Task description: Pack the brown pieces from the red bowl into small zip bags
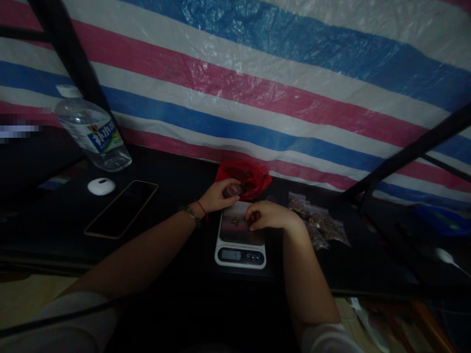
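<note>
A small white kitchen scale (240,255) with a grey display sits on the dark table in front of me. My left hand (219,195) is curled at the mouth of a red plastic bag (246,177) just behind the scale, fingers closed on a few dark bits. My right hand (268,215) rests over the scale's platform, fingers pinched on small pieces lying there. Several small clear packets (320,220) filled with brownish pieces lie to the right of my right hand.
On the left of the dark table lie a phone (121,208), a small white round object (101,186) and a large water bottle (91,130). A striped red, white and blue tarp (257,73) hangs behind. Black frame bars (405,154) cross at the right.
</note>
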Tool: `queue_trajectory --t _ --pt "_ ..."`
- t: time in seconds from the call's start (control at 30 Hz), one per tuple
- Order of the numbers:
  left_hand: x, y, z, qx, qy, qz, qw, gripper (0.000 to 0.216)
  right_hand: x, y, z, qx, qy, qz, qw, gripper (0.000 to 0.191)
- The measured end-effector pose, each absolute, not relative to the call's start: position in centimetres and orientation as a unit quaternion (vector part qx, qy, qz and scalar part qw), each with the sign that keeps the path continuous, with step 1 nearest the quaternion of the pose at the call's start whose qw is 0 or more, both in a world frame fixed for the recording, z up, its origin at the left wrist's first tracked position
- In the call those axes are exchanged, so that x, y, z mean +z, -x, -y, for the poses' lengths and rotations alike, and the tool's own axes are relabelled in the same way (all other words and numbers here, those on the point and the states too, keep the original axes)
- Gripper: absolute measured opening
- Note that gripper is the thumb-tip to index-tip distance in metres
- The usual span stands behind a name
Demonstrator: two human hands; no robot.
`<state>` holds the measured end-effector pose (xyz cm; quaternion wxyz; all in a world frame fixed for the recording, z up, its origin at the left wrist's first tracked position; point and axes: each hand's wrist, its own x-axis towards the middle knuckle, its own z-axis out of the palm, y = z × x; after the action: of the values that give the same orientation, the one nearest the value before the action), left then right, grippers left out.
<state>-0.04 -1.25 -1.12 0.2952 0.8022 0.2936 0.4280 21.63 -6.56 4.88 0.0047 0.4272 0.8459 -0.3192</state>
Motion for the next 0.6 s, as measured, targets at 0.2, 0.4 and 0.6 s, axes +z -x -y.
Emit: queue_trajectory --t 0.2,0.4,0.6 --pt "-1.5 0.1 0.9 0.438 -0.797 -0.291 0.297 0.046 5.1 -19.9 7.1 -0.274 -0.425 -0.862 -0.019 0.019" --pt "-1.4 0.0 0.9 0.438 -0.801 -0.287 0.289 0.044 4.5 -18.4 7.2 -0.256 -0.395 -0.88 -0.059 0.026" --pt "-1.2 0.0 1.1 0.432 -0.801 -0.293 0.294 0.044 3.6 -17.3 7.4 -0.245 -0.392 -0.885 -0.047 0.018"
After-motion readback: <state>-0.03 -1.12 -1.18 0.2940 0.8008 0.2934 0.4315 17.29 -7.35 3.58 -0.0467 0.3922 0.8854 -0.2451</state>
